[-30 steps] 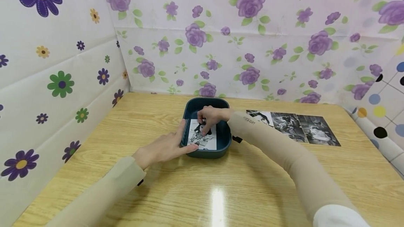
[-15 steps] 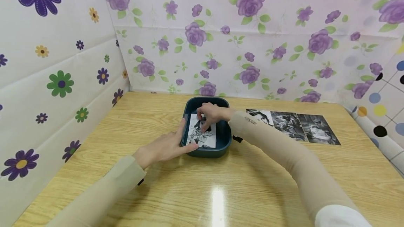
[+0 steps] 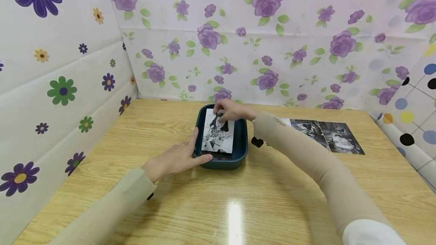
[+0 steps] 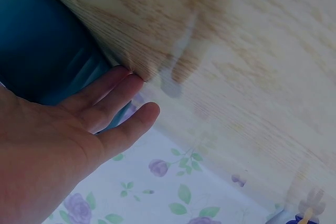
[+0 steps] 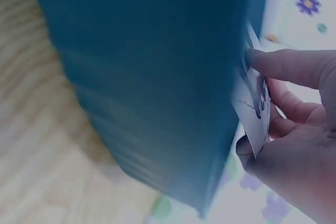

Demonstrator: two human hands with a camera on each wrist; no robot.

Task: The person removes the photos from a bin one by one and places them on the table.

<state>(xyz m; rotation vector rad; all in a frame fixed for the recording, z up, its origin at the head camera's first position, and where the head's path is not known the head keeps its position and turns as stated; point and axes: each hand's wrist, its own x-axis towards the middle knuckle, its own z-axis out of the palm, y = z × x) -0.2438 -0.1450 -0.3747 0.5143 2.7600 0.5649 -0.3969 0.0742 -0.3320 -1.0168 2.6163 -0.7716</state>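
Observation:
A dark teal rectangular basket (image 3: pixel 221 165) stands on the wooden table. A black-and-white photo print (image 3: pixel 216 137) of a dark-haired figure tilts up at its far end inside the basket. My right hand (image 3: pixel 231 109) pinches the print near its far edge; the right wrist view shows the print (image 5: pixel 254 111) between thumb and fingers at the basket's rim. With fingers spread, my left hand (image 3: pixel 177 158) rests against the basket's left side and front rim. In the left wrist view those fingers lie straight along the ribbed wall. A dark surface shows under the print's near edge, too small to identify.
To the right, black-and-white prints lie in a row on the table: a bright one (image 3: pixel 340 138), a darker one (image 3: pixel 308 128) and another (image 3: pixel 286 121) partly behind my right sleeve. Flower-patterned sheets (image 3: pixel 170 10) stand behind and left of the table (image 3: pixel 190 207).
My right hand has lifted the print and drawn it toward the basket's far end, uncovering a dark surface near the front. The left hand has stayed at the rim.

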